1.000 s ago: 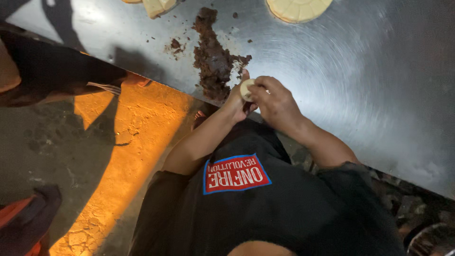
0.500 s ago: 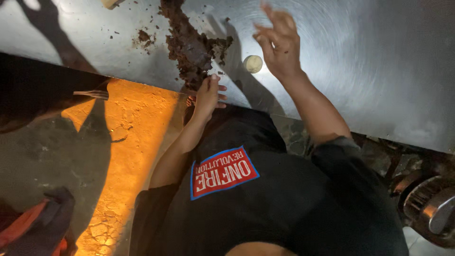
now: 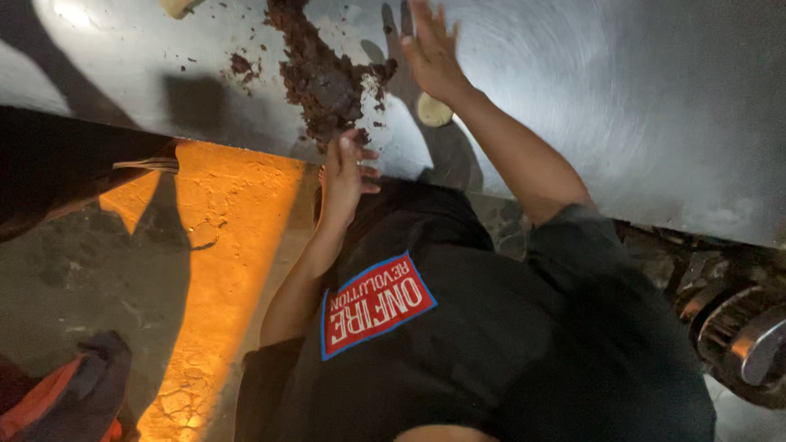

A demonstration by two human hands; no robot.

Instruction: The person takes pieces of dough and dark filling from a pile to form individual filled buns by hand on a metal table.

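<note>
We have one small dough ball (image 3: 435, 110) lying on the steel table (image 3: 622, 106) by our open, empty right hand (image 3: 432, 51), while our left hand (image 3: 344, 172), fingers loose and empty, touches the large brown filling heap (image 3: 323, 78).

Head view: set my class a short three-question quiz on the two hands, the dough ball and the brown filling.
1. True or false: the right hand holds the dough ball.
2. Which hand is at the edge of the brown filling pile? A) left B) right
3. Fill in: the dough ball lies on the ___ table.

Key:
1. False. The hand is spread open, and the ball lies by its wrist.
2. A, the left hand.
3. Metal.
</note>
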